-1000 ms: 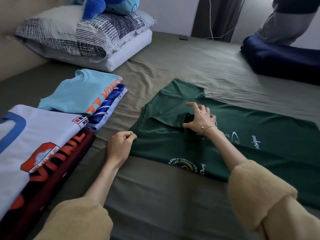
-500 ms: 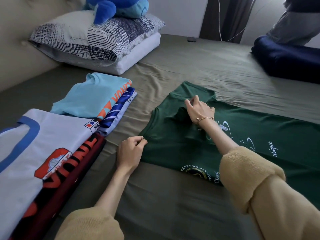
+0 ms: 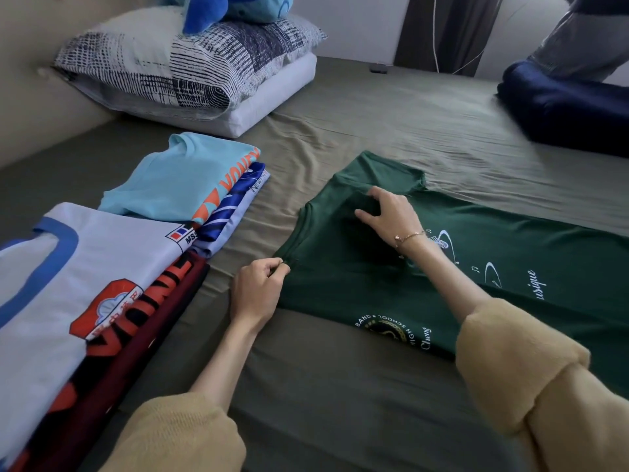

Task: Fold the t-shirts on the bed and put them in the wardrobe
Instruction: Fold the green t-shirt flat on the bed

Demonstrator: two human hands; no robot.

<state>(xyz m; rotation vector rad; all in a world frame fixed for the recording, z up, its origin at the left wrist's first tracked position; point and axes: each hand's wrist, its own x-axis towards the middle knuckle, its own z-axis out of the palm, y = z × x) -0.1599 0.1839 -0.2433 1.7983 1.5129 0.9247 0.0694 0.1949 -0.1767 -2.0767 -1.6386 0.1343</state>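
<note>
Both hands pinch the green t-shirt (image 3: 357,277), left (image 3: 258,291) at its near corner, right (image 3: 391,212) farther.

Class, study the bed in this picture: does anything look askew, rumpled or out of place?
Slightly. The green t-shirt lies flat except near its collar, where the right hand bunches the fabric into a dark fold. The left hand pinches its shoulder edge. The folded stacks, topped by the light blue t-shirt and white t-shirt, overlap unevenly.
</note>
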